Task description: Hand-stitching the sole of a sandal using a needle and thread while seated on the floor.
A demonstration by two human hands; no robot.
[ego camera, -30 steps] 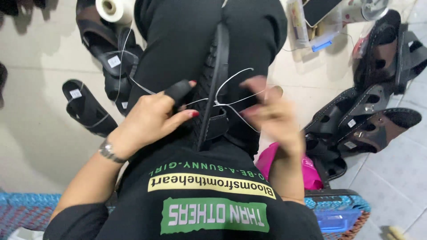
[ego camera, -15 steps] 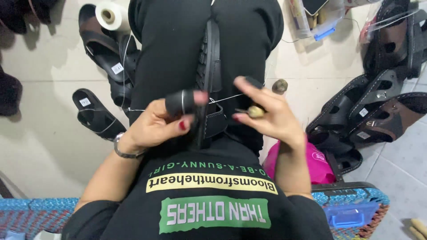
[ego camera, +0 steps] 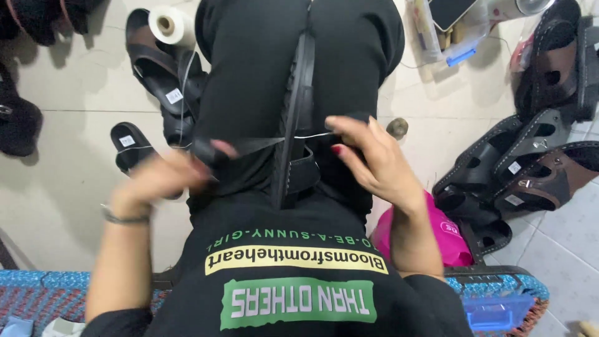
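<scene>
A black sandal (ego camera: 298,118) stands on edge between the person's knees, clamped by the black-trousered legs. Its long axis runs away from the body, toward the top of the view, with the near end low against the lap. The sole edge shows a ribbed, rubbery rim; a wide, smooth black strap crosses it near the lap.

The right hand (ego camera: 374,165) lies just right of the sandal, fingers curled in a pinching grip on a thin white thread (ego camera: 312,135) that runs level across the sole. The left hand (ego camera: 165,181) lies left of the sandal and is blurred; a dark cover sits on one fingertip, and the hand looks closed near the thread's far end, though whether it grasps the thread cannot be told. A thin bracelet (ego camera: 125,218) circles the left wrist.

On the pale tiled floor (ego camera: 68,187): a white spool of thread (ego camera: 171,25) lies beside black sandals at upper left (ego camera: 156,62); a row of black and brown sandals (ego camera: 530,168) lies at right; a pink bag (ego camera: 437,231) sits by the right elbow. A blue woven mat (ego camera: 499,290) edges the bottom.
</scene>
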